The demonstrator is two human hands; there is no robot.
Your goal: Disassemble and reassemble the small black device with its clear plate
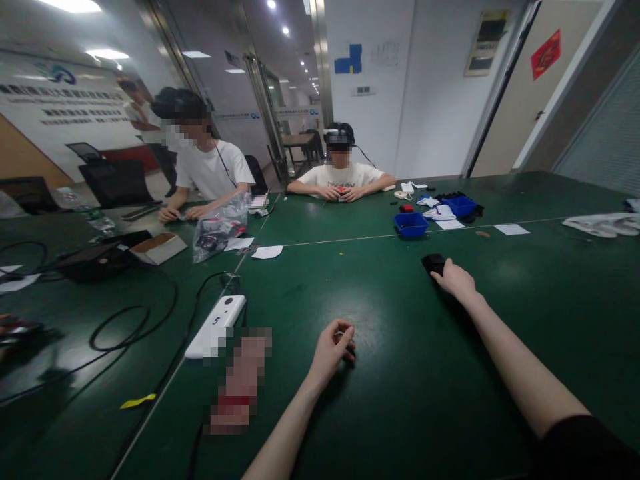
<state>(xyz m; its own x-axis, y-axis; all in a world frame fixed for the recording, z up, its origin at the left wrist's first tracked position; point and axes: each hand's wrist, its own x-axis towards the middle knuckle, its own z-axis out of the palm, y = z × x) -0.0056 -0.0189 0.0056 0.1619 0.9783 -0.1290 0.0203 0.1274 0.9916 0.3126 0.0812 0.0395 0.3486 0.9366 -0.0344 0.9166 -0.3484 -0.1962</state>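
Note:
My right hand (456, 280) reaches out over the right half of the green table (380, 387). Its fingers are closed on the near edge of a small, dark black object (432, 262), which lies on the tabletop; its exact kind I cannot make out. Nearer to me, around the middle, my left hand (333, 348) rests low over the table with its fingers loosely curled. Nothing shows in it. To its left lie a white device marked 5 (216, 327) and a blurred-out pinkish oblong thing (243, 380).
Blue trays (411, 225), with cloths and papers, stand beyond my right hand. A clear plastic bag (220, 227), an open cardboard box (159, 249), a black bag (105, 257) and cables (173, 300) lie at left. Two people with headsets sit at the far side (343, 175).

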